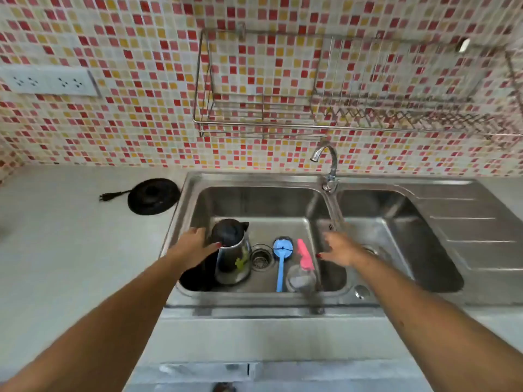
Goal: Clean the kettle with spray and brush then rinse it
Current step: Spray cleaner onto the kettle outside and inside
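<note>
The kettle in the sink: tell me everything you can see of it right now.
The kettle stands upright in the left basin of the sink, left of the drain. It has a shiny steel-looking body, a black lid that is shut and a black spout pointing toward the back right. A green mark shows on its side. The left hand rests against its lid and handle side; whether it is gripping I cannot tell.

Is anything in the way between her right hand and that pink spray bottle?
Nothing visible. The right hand hovers open just right of the spray bottle, with only bare sink between them.
</note>
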The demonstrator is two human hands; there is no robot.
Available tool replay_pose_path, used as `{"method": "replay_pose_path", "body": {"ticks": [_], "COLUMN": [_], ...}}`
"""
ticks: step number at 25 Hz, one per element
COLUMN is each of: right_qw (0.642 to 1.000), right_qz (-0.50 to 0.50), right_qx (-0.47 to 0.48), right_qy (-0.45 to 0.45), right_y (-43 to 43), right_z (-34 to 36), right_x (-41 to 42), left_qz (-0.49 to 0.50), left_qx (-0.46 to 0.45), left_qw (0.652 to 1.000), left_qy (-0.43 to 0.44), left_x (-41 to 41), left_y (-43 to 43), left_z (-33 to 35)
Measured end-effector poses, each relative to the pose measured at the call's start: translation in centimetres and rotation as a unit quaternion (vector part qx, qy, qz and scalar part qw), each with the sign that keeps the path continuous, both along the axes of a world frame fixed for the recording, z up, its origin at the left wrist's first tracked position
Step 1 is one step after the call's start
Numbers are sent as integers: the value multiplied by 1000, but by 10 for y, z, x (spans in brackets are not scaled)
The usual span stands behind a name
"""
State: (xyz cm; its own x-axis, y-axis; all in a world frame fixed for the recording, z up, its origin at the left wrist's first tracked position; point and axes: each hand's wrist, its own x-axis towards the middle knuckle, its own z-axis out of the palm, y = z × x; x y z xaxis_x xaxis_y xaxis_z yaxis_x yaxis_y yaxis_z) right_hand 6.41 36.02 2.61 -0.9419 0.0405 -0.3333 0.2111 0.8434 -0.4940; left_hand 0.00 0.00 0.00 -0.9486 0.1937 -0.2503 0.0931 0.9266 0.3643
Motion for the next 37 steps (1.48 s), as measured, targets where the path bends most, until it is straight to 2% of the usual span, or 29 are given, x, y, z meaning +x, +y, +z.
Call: {"method": "replay_pose_path", "body": {"ticks": [2,5,8,10,12,14,17,20,22,24,25,29,31,34,37], "right_qw": [998,993,993,989,984,983,975,934,898,880,884,919,912,906,922], "right_qz": [-33,-71,-79,-105,-152,-166,-154,-165,-169,-145,-127,-64,-97,-137,-152], "right_qx": [-44,-19,-24,-65,-85,-82,-121,-218,-243,-258,-270,-322,-356,-361,-281], "right_qy": [-42,-95,-88,-77,-32,7,102,229,325,370,359,219,180,174,217], "right_y": [3,4,-3,-8,-14,-20,-26,-34,-44,-60,-66,-76,-78,-77,-77], "right_z": [-35,-85,-122,-149,-158,-140,-89,-35,4,44,56,63,58,55,61], "right_x": [-4,-7,-15,-15,-17,-16,-11,-5,-3,-1,2,16,19,18,17], "left_qz": [32,81,118,137,153,184,260,317,330,331,331,316,318,319,312], "left_qx": [26,108,162,189,245,310,406,483,554,597,608,631,630,634,638], "left_qw": [999,989,979,971,956,933,876,814,761,727,717,698,696,692,690], "left_qy": [-36,-62,-34,-52,-53,-26,14,64,75,82,86,124,131,135,138], "left_x": [0,7,0,2,3,2,-3,-9,-12,-15,-15,-8,-4,-1,-2], "left_y": [-4,-6,-12,-13,-10,-10,-13,-19,-20,-15,-11,3,8,17,25], "left_z": [-28,-58,-80,-90,-92,-88,-67,-27,2,26,37,63,68,71,71]}}
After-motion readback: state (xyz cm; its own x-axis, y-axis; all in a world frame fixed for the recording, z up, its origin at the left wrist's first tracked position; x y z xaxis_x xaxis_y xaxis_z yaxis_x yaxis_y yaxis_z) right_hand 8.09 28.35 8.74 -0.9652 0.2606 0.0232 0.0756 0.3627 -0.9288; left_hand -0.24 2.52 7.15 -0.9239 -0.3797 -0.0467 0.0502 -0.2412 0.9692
